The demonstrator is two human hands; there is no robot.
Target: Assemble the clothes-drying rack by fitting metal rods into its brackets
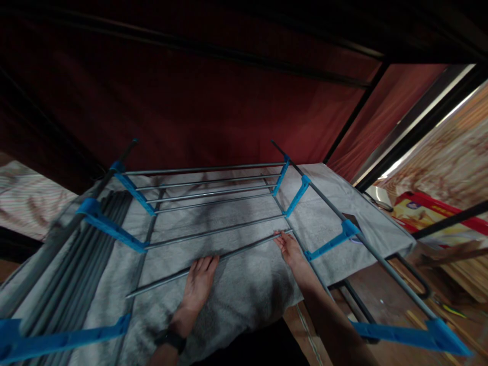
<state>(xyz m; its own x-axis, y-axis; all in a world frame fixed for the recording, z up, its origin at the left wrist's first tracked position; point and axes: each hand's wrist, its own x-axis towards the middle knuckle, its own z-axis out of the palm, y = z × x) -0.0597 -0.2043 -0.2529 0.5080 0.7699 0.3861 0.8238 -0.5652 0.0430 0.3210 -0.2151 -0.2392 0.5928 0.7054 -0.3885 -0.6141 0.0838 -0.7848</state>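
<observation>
A loose grey metal rod (pixel 244 249) lies slantwise across the rack frame, its left end lower and nearer to me. My left hand (pixel 201 278) is closed over the rod left of its middle, fingers curled on the far side. Near the right end, my right hand (pixel 287 248) pinches the same rod. The rack has grey tube uprights and blue plastic brackets (pixel 110 229) on the left. Matching blue brackets (pixel 332 243) stand on the right. Several crossbars (pixel 213 232) span the two sides beyond my hands.
A bundle of grey tubes (pixel 82 259) lies at the left. Beneath the rack is a grey cloth (pixel 244 295) over the work surface. Dark red fabric (pixel 229 112) hangs behind. A red and yellow box (pixel 430 213) stands at the right, above wooden planks (pixel 457 274).
</observation>
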